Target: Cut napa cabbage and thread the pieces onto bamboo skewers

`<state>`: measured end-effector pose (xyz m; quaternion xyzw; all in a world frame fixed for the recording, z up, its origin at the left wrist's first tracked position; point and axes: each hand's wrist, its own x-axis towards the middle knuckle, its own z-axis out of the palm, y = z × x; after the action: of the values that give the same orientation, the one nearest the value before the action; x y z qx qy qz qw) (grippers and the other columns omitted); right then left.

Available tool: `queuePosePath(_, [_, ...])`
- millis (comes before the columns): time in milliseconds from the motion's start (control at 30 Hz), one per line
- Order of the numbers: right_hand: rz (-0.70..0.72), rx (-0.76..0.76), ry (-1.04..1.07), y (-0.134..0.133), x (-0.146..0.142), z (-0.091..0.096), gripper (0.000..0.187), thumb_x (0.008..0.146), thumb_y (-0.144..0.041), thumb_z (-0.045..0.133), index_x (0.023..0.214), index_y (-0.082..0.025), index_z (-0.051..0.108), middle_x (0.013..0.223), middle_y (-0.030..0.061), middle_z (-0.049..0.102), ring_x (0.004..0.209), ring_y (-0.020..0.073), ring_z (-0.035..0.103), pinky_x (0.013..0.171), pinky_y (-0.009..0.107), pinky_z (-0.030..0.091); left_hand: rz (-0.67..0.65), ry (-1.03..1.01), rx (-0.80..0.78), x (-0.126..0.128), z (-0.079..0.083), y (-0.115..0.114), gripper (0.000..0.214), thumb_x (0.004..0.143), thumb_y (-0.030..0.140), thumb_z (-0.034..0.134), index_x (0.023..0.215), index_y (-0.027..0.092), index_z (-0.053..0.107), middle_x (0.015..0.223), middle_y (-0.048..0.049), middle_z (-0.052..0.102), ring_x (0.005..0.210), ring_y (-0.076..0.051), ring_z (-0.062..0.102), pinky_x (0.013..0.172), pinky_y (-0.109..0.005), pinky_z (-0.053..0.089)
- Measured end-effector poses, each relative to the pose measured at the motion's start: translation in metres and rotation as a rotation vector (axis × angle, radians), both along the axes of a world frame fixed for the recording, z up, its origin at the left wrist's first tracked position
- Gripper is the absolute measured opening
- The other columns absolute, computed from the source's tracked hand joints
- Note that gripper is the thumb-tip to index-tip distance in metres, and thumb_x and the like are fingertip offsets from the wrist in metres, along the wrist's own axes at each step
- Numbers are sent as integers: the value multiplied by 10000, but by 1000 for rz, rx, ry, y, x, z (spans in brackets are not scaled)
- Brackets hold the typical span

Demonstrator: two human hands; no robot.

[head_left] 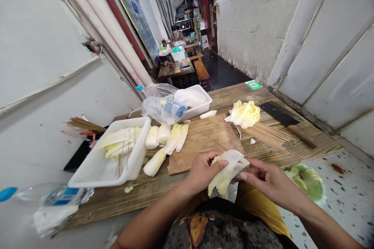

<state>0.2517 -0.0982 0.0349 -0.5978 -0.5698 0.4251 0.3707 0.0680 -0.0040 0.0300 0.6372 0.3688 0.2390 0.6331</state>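
Observation:
My left hand (202, 170) and my right hand (266, 179) together hold a pale cabbage leaf (227, 172) at the near edge of the wooden table (295, 148). The left fingers curl around the leaf's upper end; the right fingers pinch its right side. A wooden cutting board (204, 140) lies just beyond my hands. Cut cabbage stalk pieces (166, 140) lie left of the board. A white tray (96, 169) holds cabbage strips on sticks.
A cabbage heart (244, 113), a bundle of bamboo skewers (270, 134) and a cleaver (284, 121) lie at the right. A white basket (201, 106) and plastic bags (159, 107) stand behind. A green bowl (309, 183) sits low right, a water bottle (55, 195) at left. A person (176, 35) sits far back.

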Motion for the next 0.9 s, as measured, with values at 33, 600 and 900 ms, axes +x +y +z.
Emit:
queuePosePath(33, [11, -17, 23, 3, -1, -3, 355, 826, -428, 561, 1071, -192, 664, 775, 7, 709, 721, 190, 651, 638, 274, 515, -12, 19, 21, 1, 0, 0, 334, 720, 386, 673, 928, 125, 698, 894, -67, 708, 759, -172, 621, 656, -235, 462])
queuePosePath(600, [-24, 19, 131, 14, -6, -19, 235, 802, -356, 537, 880, -157, 635, 722, 3, 616, 702, 164, 566, 658, 265, 448, -136, 156, 278, 12, 3, 10, 255, 795, 285, 567, 950, 136, 703, 907, -50, 711, 806, -184, 626, 733, -254, 453])
queuePosePath(900, [3, -58, 313, 6, 2, -12, 348, 816, -397, 567, 1066, -158, 606, 522, -85, 438, 415, 61, 331, 449, 189, 370, -280, 146, 235, 16, -8, 15, 283, 774, 313, 592, 972, 137, 692, 893, -28, 693, 805, -180, 604, 722, -244, 438])
